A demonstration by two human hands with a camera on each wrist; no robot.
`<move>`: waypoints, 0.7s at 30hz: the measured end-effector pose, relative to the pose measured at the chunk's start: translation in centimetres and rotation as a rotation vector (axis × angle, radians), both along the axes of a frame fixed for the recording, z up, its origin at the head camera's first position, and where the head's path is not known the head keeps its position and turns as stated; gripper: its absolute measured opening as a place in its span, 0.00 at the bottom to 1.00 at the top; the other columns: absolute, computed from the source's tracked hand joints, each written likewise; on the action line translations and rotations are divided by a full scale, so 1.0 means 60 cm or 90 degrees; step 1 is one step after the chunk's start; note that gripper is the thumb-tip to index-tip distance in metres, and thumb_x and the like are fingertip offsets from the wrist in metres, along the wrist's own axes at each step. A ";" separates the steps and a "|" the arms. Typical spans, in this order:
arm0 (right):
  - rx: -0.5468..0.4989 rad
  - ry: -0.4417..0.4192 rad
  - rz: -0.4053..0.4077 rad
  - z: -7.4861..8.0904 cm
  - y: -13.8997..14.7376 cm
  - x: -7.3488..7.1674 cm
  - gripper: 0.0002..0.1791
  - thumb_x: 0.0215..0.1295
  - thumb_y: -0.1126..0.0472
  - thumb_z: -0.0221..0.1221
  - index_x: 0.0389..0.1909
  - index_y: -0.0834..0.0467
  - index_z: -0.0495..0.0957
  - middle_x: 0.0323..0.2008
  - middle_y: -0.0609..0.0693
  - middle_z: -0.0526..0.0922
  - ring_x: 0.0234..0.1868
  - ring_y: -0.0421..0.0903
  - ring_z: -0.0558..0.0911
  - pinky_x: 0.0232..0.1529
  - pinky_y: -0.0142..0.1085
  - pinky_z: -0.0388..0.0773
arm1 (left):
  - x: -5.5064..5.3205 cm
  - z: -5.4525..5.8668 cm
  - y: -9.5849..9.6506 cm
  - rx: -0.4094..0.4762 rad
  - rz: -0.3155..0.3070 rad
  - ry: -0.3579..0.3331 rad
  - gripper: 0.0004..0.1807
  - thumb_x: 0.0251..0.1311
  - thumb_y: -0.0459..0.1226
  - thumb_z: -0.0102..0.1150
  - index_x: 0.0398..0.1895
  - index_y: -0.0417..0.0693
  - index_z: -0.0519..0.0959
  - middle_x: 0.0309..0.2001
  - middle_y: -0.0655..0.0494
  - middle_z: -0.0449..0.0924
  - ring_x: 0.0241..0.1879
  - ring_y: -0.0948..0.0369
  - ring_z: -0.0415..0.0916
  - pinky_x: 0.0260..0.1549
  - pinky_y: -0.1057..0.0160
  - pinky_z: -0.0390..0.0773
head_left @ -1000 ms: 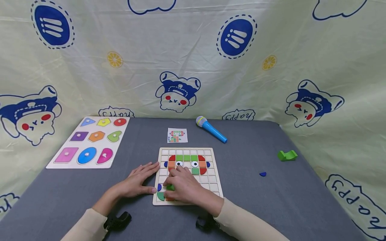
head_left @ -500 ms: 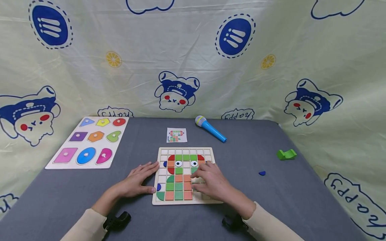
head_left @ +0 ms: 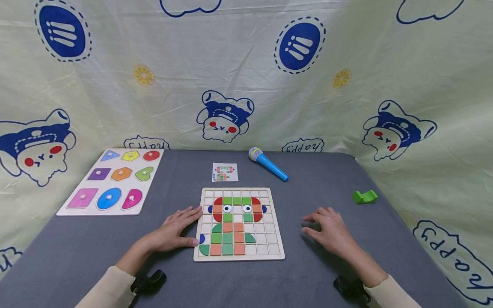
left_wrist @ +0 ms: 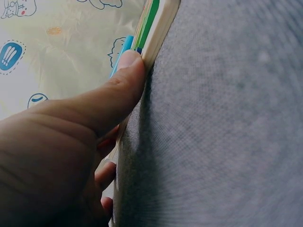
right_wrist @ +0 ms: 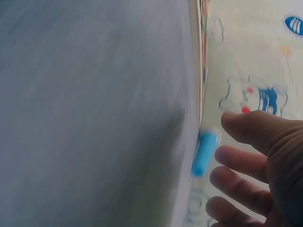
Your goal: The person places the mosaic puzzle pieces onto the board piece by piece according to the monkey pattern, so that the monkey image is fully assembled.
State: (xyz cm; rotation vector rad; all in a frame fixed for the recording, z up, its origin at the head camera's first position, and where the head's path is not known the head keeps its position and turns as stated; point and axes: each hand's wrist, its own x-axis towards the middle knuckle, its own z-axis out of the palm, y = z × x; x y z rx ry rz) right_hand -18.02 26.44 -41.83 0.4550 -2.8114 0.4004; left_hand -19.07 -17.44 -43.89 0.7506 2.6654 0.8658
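Note:
A white square-grid puzzle board [head_left: 271, 249] lies in the middle of the table. Red, green, orange and blue pieces form a figure on it, with two eye pieces [head_left: 227, 208] near the top. My left hand [head_left: 174, 231] rests along the board's left edge, fingers straight; in the left wrist view its thumb [left_wrist: 120, 85] touches the rim. Over the table to the right of the board is my right hand [head_left: 329, 230], fingers slightly bent and holding nothing. A green quarter-round piece [head_left: 249, 238] sits in the board's lower right part.
A small picture card [head_left: 225, 172] and a blue toy microphone [head_left: 271, 165] lie beyond the board. A shape puzzle [head_left: 82, 184] with knobbed pieces is at the far left. At the right edge sits a green curved block [head_left: 365, 197]. Printed cloth [head_left: 246, 64] hangs behind.
My right hand has moved right, off the board, uncovering the pieces there. It now hides the spot where a loose blue half-round piece lay. The left hand has stayed in place.

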 end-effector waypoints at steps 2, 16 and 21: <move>0.001 -0.003 -0.016 0.000 0.022 0.002 0.13 0.49 0.55 0.70 0.36 0.54 0.84 0.30 0.47 0.78 0.33 0.45 0.70 0.34 0.39 0.59 | 0.000 0.000 0.000 0.001 0.001 -0.001 0.46 0.56 0.54 0.61 0.73 0.49 0.54 0.75 0.48 0.50 0.74 0.43 0.42 0.66 0.35 0.40; 0.020 -0.077 -0.113 0.000 0.119 -0.002 0.15 0.53 0.53 0.67 0.39 0.58 0.84 0.34 0.54 0.80 0.39 0.57 0.74 0.36 0.52 0.65 | 0.000 0.002 0.000 -0.002 0.000 -0.006 0.46 0.56 0.54 0.61 0.73 0.48 0.54 0.75 0.48 0.50 0.74 0.43 0.42 0.66 0.34 0.39; 0.030 -0.085 -0.130 0.001 0.131 -0.005 0.16 0.53 0.52 0.67 0.38 0.60 0.84 0.35 0.57 0.81 0.39 0.58 0.75 0.36 0.53 0.65 | 0.001 0.002 0.000 -0.003 0.002 -0.005 0.46 0.56 0.54 0.61 0.73 0.49 0.54 0.75 0.48 0.50 0.74 0.43 0.42 0.66 0.34 0.40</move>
